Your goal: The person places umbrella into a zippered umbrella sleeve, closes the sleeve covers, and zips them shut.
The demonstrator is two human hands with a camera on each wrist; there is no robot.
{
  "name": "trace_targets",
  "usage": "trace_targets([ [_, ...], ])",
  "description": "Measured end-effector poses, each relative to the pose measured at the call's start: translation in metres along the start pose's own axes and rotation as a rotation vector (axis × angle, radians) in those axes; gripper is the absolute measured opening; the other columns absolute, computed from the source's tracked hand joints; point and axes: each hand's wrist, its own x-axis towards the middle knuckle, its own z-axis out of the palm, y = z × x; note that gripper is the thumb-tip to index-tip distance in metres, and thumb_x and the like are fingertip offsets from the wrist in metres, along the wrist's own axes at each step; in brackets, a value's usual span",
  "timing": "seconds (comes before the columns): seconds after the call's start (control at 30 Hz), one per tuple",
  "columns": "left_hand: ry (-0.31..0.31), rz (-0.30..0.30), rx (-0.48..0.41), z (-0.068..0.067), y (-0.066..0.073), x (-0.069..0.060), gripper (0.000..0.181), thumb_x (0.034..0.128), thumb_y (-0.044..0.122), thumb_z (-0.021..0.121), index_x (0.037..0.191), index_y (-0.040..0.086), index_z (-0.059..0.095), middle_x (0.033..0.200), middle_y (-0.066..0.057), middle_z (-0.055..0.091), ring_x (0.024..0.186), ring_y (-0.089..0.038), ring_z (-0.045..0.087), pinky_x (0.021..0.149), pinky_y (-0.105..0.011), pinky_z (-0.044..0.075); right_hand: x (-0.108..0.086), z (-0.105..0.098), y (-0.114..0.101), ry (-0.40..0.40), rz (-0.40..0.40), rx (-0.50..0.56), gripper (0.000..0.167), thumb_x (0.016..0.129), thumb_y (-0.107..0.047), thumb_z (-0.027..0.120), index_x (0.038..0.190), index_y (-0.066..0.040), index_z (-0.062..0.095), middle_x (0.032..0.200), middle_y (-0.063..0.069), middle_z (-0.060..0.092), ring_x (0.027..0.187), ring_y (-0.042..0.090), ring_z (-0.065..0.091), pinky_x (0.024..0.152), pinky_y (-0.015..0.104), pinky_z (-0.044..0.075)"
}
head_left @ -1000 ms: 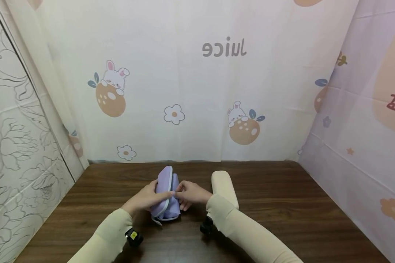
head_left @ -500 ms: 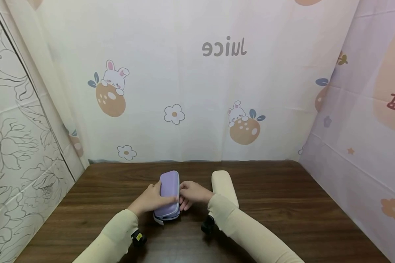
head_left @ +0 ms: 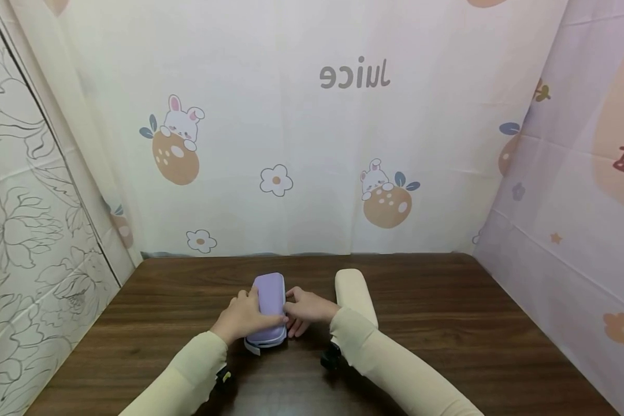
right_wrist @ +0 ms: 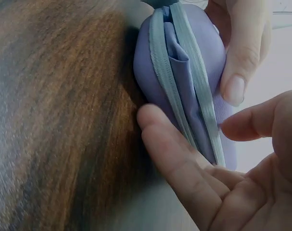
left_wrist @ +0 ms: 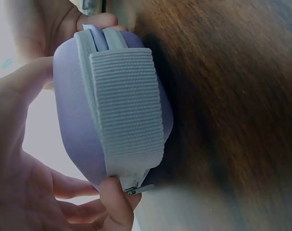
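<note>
A purple zip pencil case [head_left: 270, 300] with pale zipper tape lies on the table, its lid lowered over the base. My left hand [head_left: 242, 315] grips it across the top, thumb at the right edge and fingers along the left side. In the left wrist view, a ribbed grey tab [left_wrist: 126, 106] covers the near end, and a fingertip sits by the metal zipper pull [left_wrist: 140, 189]. My right hand [head_left: 308, 307] pinches the right edge. In the right wrist view, the zipper stands open, with a fold of purple lining [right_wrist: 179, 62] between the two tapes.
A cream elongated case [head_left: 355, 294] lies just right of the pencil case, partly behind my right sleeve. The dark wooden table [head_left: 437, 323] meets a printed curtain [head_left: 312, 173] at its back edge. More printed curtain hangs at both sides.
The pencil case's lid, raised and tilted to the left a second ago, now lies flat over its base. My left hand has moved right with it. My right hand has stayed at the right edge.
</note>
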Motion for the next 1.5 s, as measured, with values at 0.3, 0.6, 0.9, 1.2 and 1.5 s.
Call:
trace_targets([
  [0.3,-0.029,-0.006,-0.025,0.002,0.001,0.000,0.113,0.0726,0.064,0.078,0.147,-0.010,0.035,0.110,-0.027,0.057,0.085,-0.035,0.062,0.071,-0.049,0.053,0.000,-0.001,0.000,0.027,-0.040,-0.014,0.057,0.099,-0.026,0.056,0.138,0.011,0.038,0.085,0.009,0.066,0.076,0.023,0.069,0.072,0.039,0.059],
  [0.6,-0.124,0.044,-0.169,-0.006,-0.008,0.004,0.120,0.0732,0.057,0.082,0.150,-0.014,0.023,0.132,-0.036,0.048,0.111,-0.038,0.057,0.083,-0.048,0.054,0.002,0.001,0.000,0.032,-0.030,0.029,0.069,0.096,-0.028,0.064,0.143,0.010,0.031,0.093,0.012,0.063,0.078,0.021,0.067,0.073,0.041,0.059],
  [0.9,-0.208,-0.040,-0.530,-0.008,-0.021,0.009,0.110,0.0787,0.034,0.085,0.155,-0.006,0.017,0.137,-0.031,0.046,0.103,-0.034,0.061,0.065,-0.047,0.058,0.005,0.001,0.002,0.025,0.013,0.215,0.073,0.094,-0.023,0.065,0.146,0.008,0.025,0.106,0.018,0.062,0.087,0.028,0.069,0.079,0.041,0.058],
  [1.2,-0.181,-0.120,-0.673,-0.002,-0.018,0.010,0.107,0.0812,0.032,0.084,0.155,-0.006,0.017,0.145,-0.032,0.039,0.110,-0.036,0.058,0.075,-0.052,0.057,0.006,-0.003,0.007,-0.018,-0.017,0.431,0.077,0.098,-0.017,0.063,0.154,0.002,0.014,0.124,0.024,0.055,0.101,0.032,0.067,0.083,0.041,0.057],
  [1.5,-0.184,-0.113,-0.780,-0.004,-0.011,0.008,0.098,0.0837,0.030,0.083,0.156,0.001,0.023,0.139,-0.027,0.044,0.106,-0.033,0.061,0.078,-0.049,0.056,0.001,-0.009,0.007,0.000,-0.040,0.456,0.089,0.097,-0.018,0.065,0.156,0.008,0.003,0.129,0.027,0.056,0.105,0.034,0.067,0.090,0.043,0.054],
])
